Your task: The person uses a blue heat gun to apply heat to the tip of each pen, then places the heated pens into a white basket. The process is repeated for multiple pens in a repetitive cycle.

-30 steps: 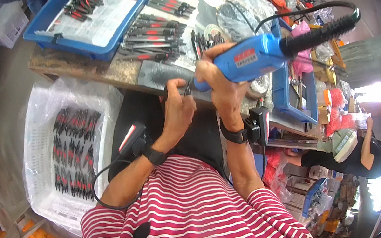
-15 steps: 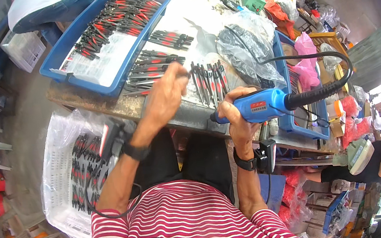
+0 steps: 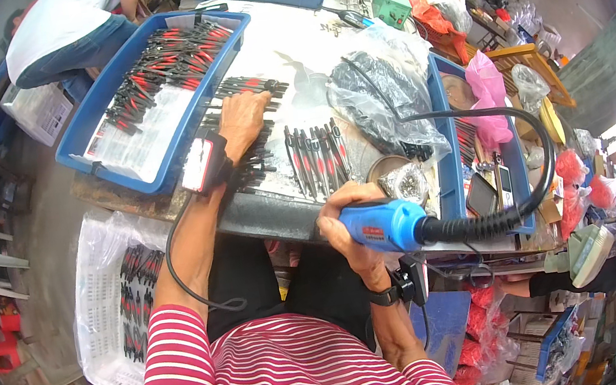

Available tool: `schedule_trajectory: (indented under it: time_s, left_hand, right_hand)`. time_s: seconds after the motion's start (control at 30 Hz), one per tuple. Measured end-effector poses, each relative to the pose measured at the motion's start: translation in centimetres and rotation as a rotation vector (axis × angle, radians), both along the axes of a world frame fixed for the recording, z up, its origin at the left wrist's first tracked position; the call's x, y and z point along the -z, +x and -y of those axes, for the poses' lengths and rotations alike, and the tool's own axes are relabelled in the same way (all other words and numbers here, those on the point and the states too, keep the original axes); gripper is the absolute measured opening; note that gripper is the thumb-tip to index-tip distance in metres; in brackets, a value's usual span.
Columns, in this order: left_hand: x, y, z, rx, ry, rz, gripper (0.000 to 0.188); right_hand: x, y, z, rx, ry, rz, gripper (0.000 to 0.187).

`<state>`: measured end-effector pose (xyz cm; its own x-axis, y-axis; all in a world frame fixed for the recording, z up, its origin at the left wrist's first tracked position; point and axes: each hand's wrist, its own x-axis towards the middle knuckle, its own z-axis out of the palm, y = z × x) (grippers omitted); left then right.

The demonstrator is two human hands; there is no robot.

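Closed around the blue power tool [image 3: 387,226], the right hand [image 3: 348,226] sits well right of the blue tray [image 3: 121,182]. The left hand [image 3: 241,123] lies over black-and-red pieces [image 3: 249,83] just right of the tray, its grip hidden. Work looks partway: pieces lie inside the tray, beside it and in the white basket [image 3: 100,320] below. Bench [image 3: 287,34] top shows right of the tray; its near edge passes close to the tool.

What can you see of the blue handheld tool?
The blue handheld tool has a rounded, plastic-looking body with a red-marked label. A ribbed black sleeve leaves its rear, and a black cord loops up and back left. It lies sideways by the near edge of the bench, rear pointing right. The right hand wraps its front, hiding the tip.
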<state>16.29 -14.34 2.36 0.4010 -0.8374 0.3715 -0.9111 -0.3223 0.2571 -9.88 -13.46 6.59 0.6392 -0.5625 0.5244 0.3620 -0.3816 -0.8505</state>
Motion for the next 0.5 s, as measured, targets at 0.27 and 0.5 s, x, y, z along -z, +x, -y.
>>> schedule_trajectory:
  time_s: [0.27, 0.5]
  left_hand:
    - [0.8, 2.5, 0.2, 0.063, -0.072, -0.288, 0.011]
    - [0.6, 4.0, 2.5, 0.152, -0.233, -0.218, 0.015]
  right_hand:
    - [0.5, -0.4, 0.1, -0.002, 0.015, 0.021, 0.03]
    - [0.3, -0.4, 0.6, -0.089, -0.123, -0.007, 0.03]
